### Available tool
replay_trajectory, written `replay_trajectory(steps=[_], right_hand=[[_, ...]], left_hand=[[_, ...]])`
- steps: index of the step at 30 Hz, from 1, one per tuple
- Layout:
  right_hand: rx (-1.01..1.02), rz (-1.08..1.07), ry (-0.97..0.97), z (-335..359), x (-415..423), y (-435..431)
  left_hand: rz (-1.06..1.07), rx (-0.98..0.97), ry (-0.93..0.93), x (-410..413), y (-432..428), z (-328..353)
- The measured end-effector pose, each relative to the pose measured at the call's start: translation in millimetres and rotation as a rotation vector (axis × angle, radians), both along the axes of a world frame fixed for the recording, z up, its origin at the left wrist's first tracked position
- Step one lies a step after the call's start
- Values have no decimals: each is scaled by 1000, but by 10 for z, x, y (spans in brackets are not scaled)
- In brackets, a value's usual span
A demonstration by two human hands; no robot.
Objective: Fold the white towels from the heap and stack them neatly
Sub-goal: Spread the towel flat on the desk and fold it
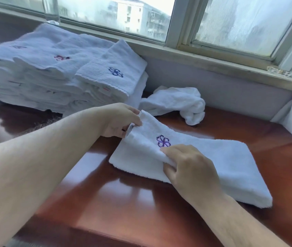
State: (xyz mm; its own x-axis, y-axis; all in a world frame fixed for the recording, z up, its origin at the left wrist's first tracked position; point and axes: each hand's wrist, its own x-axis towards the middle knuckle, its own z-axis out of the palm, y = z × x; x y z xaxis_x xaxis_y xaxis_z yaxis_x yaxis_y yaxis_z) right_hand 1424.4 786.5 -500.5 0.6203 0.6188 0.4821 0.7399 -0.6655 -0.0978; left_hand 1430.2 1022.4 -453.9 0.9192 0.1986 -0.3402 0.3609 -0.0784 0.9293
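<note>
Work piece: white terry towel with a purple embroidered flower (pixel 204 157), lying centre-right on the glossy reddish-brown wooden table (pixel 124 202) as a long folded band running from about 10 o'clock to 4 o'clock. Its 10 o'clock end is lifted off the wood; the rest lies flat.

Left hand (pixel 118 120): closed on the far corner of the raised end, thumb and fingers pinching the hem. Right hand (pixel 189 168): closed on the near corner of the same end, cloth bunched under the fingers just below the flower. Holding both corners keeps the short edge taut and square, presumably so it can be carried over toward the 4 o'clock end for the next fold.

At 12 o'clock from the towel, near the wall under the window (pixel 141 16), one crumpled white towel (pixel 175 102) remains unfolded; apparently the last of the heap.

At 10 o'clock, well apart, a tall stack of folded white towels (pixel 52 75), top one showing a blue flower. Stack edges are somewhat staggered; likely destination for this piece.

Judgement: task looks near its end.
</note>
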Motion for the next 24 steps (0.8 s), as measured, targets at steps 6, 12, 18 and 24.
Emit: replay_trajectory(steps=[6, 12, 18, 24], right_hand=[[7, 62, -55, -83, -5, 92], [60, 133, -86, -130, -39, 151], [151, 186, -176, -118, -111, 268], [66, 225, -122, -195, -202, 342]], left_hand=[[59, 3, -28, -69, 19, -92], [124, 74, -115, -191, 10, -108], [274, -58, -248, -391, 63, -93], [309, 111, -276, -556, 207, -263]])
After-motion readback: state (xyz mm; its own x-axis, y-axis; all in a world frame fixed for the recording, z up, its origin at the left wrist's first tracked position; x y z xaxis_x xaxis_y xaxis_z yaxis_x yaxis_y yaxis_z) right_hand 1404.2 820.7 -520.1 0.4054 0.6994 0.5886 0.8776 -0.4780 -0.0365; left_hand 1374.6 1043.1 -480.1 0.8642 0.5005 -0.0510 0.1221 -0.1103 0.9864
